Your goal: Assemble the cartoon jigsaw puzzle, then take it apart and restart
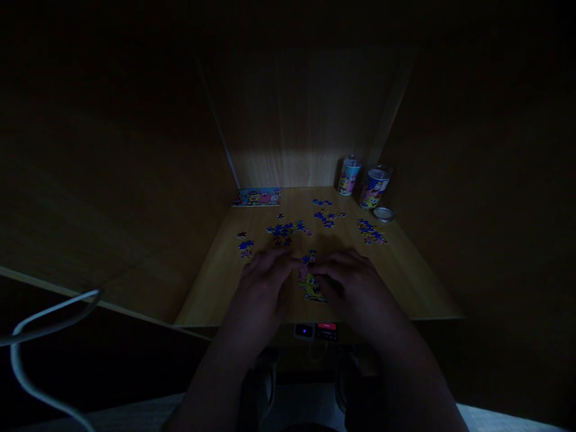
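Note:
A partly joined jigsaw puzzle (314, 289) with yellow and pink printing lies near the front edge of the tabletop, between my hands. My left hand (265, 279) rests at its left side, fingers loosely stretched and their tips reaching the upper left pieces. Thumb and forefinger of my right hand (351, 279) come together over the upper right part, closed on a small puzzle piece that is mostly hidden. A blue puzzle piece (306, 260) and its neighbour lie just above the joined part. The dim light blurs the fingertips.
Loose pieces lie in groups: a blue cluster (282, 230), a right cluster (371, 232) and a back cluster (326, 217). A picture card (257, 197) lies back left. Two printed cans (348, 177) and a round lid (384, 214) are back right. Panels enclose the tabletop (216, 300).

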`<state>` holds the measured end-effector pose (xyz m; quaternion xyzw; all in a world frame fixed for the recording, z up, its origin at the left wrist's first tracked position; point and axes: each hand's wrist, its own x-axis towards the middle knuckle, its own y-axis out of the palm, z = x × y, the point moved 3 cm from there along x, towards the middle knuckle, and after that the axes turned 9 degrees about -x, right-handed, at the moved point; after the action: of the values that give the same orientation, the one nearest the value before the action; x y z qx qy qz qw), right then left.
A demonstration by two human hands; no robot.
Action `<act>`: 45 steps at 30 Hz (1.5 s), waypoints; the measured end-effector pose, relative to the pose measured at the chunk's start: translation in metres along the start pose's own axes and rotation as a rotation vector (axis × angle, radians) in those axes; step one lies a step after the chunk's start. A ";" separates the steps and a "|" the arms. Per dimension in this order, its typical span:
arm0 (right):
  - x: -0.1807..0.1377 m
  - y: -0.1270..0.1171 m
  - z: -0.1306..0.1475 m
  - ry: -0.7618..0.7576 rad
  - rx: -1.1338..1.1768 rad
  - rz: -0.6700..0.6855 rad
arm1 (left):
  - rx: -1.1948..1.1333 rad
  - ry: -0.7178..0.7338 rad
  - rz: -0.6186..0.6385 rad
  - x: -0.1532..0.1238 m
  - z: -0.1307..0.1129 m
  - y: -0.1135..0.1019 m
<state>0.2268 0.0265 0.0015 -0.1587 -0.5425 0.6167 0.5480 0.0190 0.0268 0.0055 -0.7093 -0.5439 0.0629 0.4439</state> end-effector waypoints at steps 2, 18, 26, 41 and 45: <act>0.000 0.000 0.000 0.005 0.008 -0.001 | 0.027 0.001 0.023 0.000 0.001 0.001; -0.021 -0.027 -0.044 0.566 -0.485 -0.136 | -0.016 0.121 0.054 0.005 -0.010 0.002; -0.023 -0.021 -0.050 0.623 -0.525 -0.100 | 0.020 0.116 0.055 0.004 -0.009 0.005; -0.016 -0.023 -0.044 0.631 -0.509 -0.048 | 0.109 0.115 0.053 0.004 -0.013 0.006; -0.016 -0.024 -0.044 0.706 -0.526 -0.013 | 0.125 0.103 0.056 0.003 -0.013 0.007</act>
<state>0.2789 0.0304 -0.0004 -0.4901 -0.4615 0.3622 0.6447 0.0324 0.0217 0.0095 -0.6974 -0.4954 0.0729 0.5128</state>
